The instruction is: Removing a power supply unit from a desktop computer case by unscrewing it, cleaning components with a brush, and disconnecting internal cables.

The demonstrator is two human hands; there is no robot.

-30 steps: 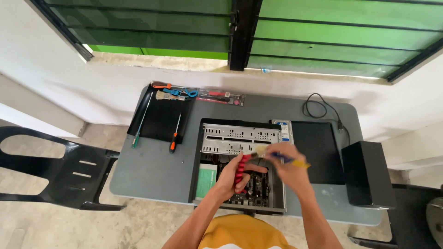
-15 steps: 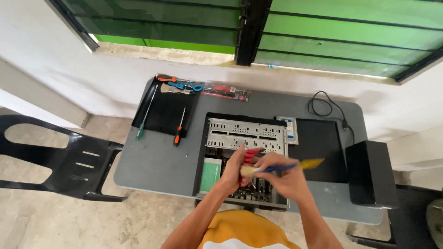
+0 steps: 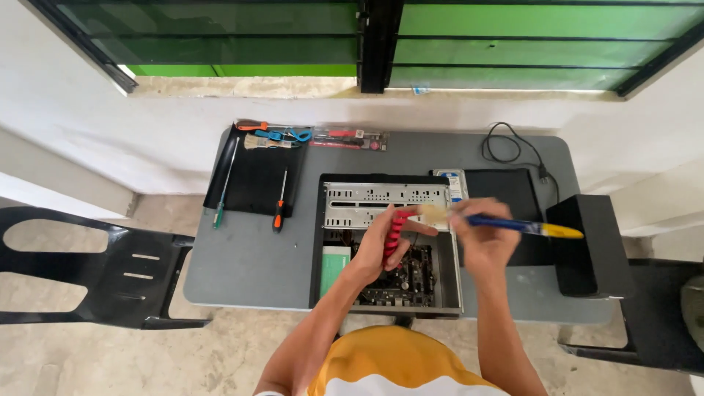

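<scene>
brush held to a red cable over an open computer case

the left hand (image 3: 383,238) grips a red cable (image 3: 391,233) above the open computer case (image 3: 389,242) on the grey table (image 3: 249,257). the right hand (image 3: 484,238) is closed around a blue-and-yellow paintbrush (image 3: 513,224), its bristles beside the cable.

A grey table (image 3: 249,264) with rounded corners fills the frame's middle. At its upper left lies a black mat (image 3: 257,183) bearing screwdrivers. An open computer case (image 3: 389,198) sits at centre. A black panel (image 3: 506,194) and coiled cable (image 3: 513,147) lie at upper right, a black box (image 3: 590,246) at the right edge.
</scene>
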